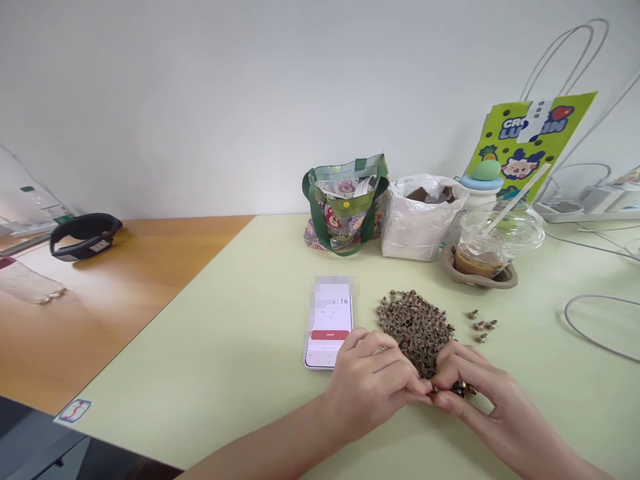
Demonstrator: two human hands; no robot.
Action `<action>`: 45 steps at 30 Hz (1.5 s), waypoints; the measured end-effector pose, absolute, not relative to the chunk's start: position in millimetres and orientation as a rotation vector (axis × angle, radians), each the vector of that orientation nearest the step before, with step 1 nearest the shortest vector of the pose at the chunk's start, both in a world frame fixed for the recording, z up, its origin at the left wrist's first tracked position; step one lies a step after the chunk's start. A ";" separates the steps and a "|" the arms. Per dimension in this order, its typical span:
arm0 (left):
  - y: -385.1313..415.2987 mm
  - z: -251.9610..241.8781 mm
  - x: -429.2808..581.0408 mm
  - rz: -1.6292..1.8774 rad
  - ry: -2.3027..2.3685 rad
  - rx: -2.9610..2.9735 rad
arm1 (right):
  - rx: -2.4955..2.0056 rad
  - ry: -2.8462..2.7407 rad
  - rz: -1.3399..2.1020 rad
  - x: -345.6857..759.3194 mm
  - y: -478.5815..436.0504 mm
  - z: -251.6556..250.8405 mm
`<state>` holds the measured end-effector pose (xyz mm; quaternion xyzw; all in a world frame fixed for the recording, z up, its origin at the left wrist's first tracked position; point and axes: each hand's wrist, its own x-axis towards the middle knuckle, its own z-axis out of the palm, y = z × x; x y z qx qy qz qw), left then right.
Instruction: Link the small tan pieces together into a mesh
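Observation:
A heap of small brownish metal screws (413, 327) with round heads lies on the pale green table. My left hand (375, 377) is at the near left edge of the heap, thumb and fingertips pinched together. From the other side my right hand (480, 393) meets it, its fingers curled in and almost touching the left fingertips. Between the two sets of fingertips a small dark screw shows in part; the fingers cover most of it. A few loose screws (481, 325) lie to the right of the heap.
Just left of the heap lies a lit phone (330, 350). Behind stand a green-handled bag (345, 213), a white plastic-lined container (413, 230) and a drink cup (480, 257) in a cardboard holder (483, 280). A cable (595, 337) loops at right; a black band (85, 243) lies far left.

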<state>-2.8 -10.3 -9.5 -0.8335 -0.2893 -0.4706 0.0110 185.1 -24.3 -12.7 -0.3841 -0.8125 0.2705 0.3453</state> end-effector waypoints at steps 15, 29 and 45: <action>-12.2 41.6 -33.4 -1.109 -1.163 -2.798 | -0.966 -2.246 0.398 197.4 -14.8 -19.9; -11.4 22.1 -3.8 -0.837 -1.380 -2.994 | -0.920 -2.213 0.083 199.0 -15.5 -16.7; -8.4 7.4 -2.4 -1.164 -1.306 -2.877 | -0.914 -2.270 -0.072 201.9 -11.5 -15.5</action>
